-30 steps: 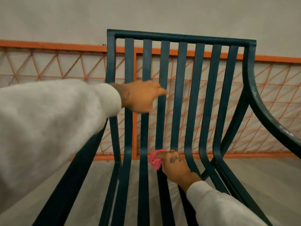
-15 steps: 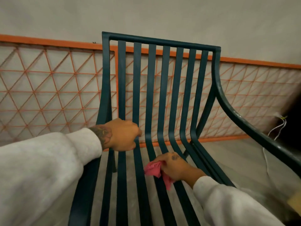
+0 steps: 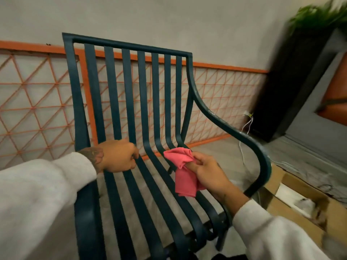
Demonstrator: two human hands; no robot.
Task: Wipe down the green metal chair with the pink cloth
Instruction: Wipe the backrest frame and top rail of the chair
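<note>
The green metal chair (image 3: 131,45) stands before me against the orange lattice fence (image 3: 37,109), and the pink cloth (image 3: 185,177) hangs bunched over the right-hand slats, where the back bends into the seat. I hold only a fold of it, so I reckon a hard drag could snag it in a gap or pull it free. My left hand (image 3: 118,158) curls round a middle slat, bracing the frame. My right hand (image 3: 210,173) reaches in from the lower right and pinches the cloth between thumb and fingers.
</note>
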